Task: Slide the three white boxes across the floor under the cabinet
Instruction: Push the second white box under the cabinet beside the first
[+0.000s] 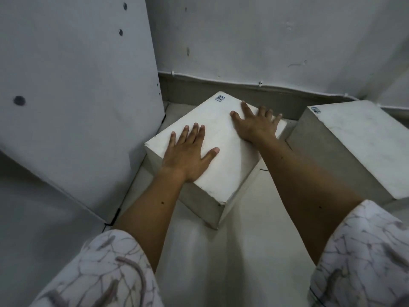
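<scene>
A white box (223,160) with a small blue label at its far corner lies on the pale floor, turned at an angle. My left hand (188,151) rests flat on its near left part with fingers straight. On the box's far right part my right hand (254,125) presses flat, fingers spread. A second white box (354,151) with a similar label stands to the right, close to the first. The white cabinet side panel (77,96) rises at the left, and the first box's left corner sits next to its bottom edge. No third box is in view.
A white wall (265,41) with a grey skirting and a thin clipped cable (261,86) runs behind the boxes. Pale floor (232,251) stretches between my forearms toward me. Patterned sleeves cover my upper arms.
</scene>
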